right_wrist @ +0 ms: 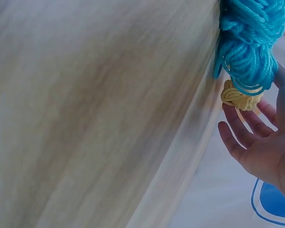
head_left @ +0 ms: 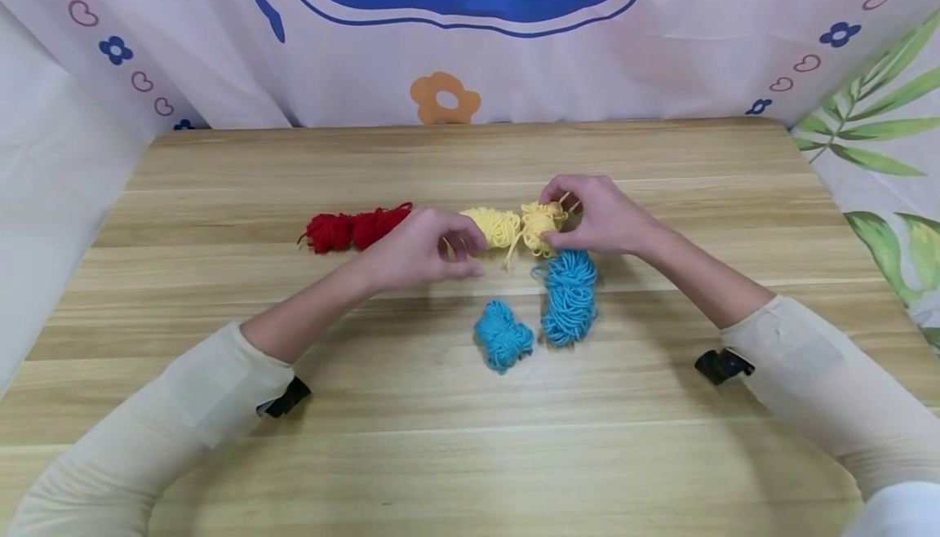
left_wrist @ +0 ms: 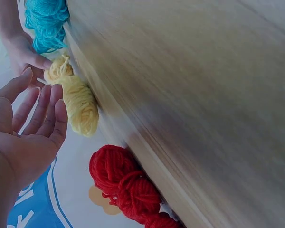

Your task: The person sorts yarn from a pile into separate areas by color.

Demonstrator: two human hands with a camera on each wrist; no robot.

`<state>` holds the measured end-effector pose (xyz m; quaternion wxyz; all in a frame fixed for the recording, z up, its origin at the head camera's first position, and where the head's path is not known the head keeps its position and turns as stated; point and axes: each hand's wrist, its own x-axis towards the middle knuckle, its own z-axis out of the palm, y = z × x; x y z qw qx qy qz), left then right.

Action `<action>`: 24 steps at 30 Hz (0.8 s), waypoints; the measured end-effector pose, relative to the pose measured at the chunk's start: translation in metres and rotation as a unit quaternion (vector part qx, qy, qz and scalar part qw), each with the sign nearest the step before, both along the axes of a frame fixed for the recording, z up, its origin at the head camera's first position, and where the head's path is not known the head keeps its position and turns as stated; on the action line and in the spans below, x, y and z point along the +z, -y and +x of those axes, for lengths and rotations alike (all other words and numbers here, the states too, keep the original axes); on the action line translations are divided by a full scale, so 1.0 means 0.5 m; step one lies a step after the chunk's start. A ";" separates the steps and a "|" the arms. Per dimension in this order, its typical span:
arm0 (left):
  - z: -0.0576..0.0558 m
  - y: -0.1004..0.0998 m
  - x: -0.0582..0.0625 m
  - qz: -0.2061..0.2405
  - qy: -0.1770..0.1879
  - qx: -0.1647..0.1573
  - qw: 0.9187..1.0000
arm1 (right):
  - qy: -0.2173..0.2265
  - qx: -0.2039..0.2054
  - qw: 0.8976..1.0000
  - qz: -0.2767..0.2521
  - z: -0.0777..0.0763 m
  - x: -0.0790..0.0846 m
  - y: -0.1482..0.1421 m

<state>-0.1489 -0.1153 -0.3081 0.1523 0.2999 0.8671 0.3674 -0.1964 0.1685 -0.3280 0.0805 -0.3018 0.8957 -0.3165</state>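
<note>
Across the middle of the head view, yarn bundles lie in a rough row on the wood-grain table (head_left: pixel 441 472): red yarn (head_left: pixel 329 232) at left, then the larger yellow bundle (head_left: pixel 494 227), then the small yellow bundle (head_left: pixel 542 223) just right of centre. R hand (head_left: pixel 605 215) has that small one pinched, thumb on the near side & index on the far side, prob. b/c a light pinch can set a soft, loose thing straight w/o squashing it. The two yellows sit end to end, seemingly touching, w/ a loose strand hanging btwn them.

L hand (head_left: pixel 426 247) is released: fingers apart & relaxed, holding nothing. It hovers by the larger yellow's left end, likely to be handy for steadying it. It hides the red's right end in the head view, but the L wrist view shows a gap btwn red & yellow; can't tell if the red is 2 or 3 bundles.

Below the yellows, the long blue bundle (head_left: pixel 570 296) lies roughly upright in frame, its top end right by the R thumb; can't tell if they touch. Small blue bundle (head_left: pixel 503 335) lies lower left of it, slightly apart. Both blues look outside the row, so prob. not lined up yet.
</note>
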 end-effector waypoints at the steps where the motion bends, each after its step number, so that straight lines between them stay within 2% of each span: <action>1: 0.001 -0.001 0.000 -0.001 0.000 -0.001 1.000 | 0.001 0.000 1.000 0.002 0.000 0.000 0.000; 10: 0.003 -0.004 -0.003 -0.005 -0.001 -0.017 1.000 | 0.012 -0.008 1.000 0.015 -0.001 -0.004 0.001; 24: 0.017 -0.014 -0.009 0.006 0.024 -0.059 0.998 | 0.028 -0.017 0.999 0.021 -0.003 -0.001 0.003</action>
